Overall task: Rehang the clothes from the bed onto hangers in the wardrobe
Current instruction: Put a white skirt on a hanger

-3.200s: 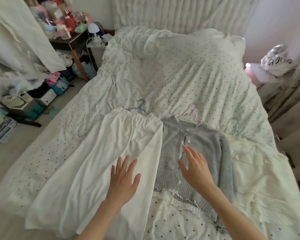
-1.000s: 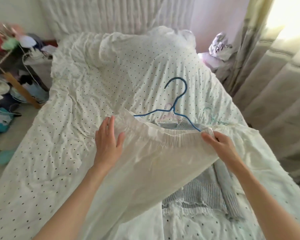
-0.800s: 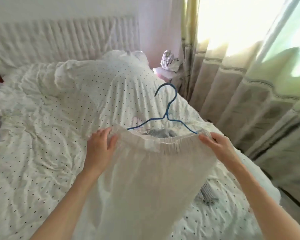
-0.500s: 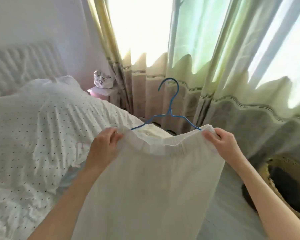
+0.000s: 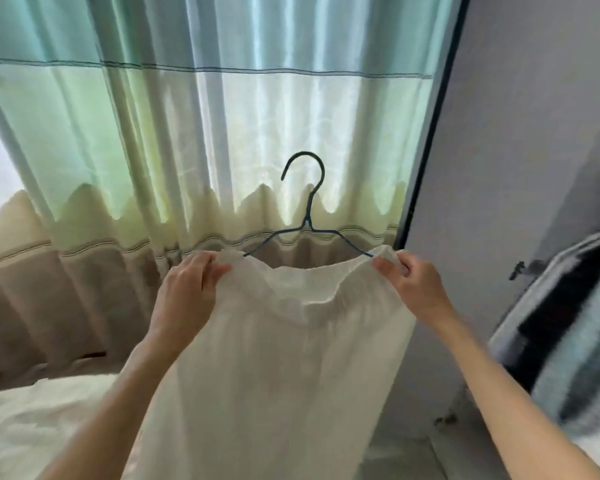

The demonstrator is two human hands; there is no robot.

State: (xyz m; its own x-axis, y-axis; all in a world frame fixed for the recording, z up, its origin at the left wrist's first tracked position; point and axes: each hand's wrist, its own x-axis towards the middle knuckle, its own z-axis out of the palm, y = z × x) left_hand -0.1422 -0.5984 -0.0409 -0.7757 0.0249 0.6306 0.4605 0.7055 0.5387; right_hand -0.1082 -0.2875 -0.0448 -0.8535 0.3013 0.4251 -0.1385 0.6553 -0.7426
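Holding a white skirt (image 5: 274, 358) up in front of the chest, the person grips it at both ends of its gathered elastic waistband. The left hand (image 5: 187, 292) pinches the left end of the band, thumb on the near side and fingers curled over the top edge. The right hand (image 5: 413, 282) pinches the right end in the same way, its fingers folded round the bunched cloth. Both forearms reach up from the lower corners of the head view.

A blue wire hanger (image 5: 305, 216) sits inside the waistband. Its two sloping shoulders run down into the cloth just beside each hand, and its hook stands upright above the middle of the band, the open end curling to the left. The waistband sags in a shallow curve between the two hands, and the rest of the skirt hangs straight down below them, off the bed and clear of it, running out past the bottom edge of the view.

Behind the hanger hangs a curtain (image 5: 187, 133), pale green and blue above, beige and brown below, with daylight coming through it. A strip of white bedding (image 5: 32, 410) shows at the lower left. To the right stands a pale grey wardrobe panel (image 5: 499, 133) with a dark edge, and at the far right, blurred, hang dark and grey garments (image 5: 568, 323).
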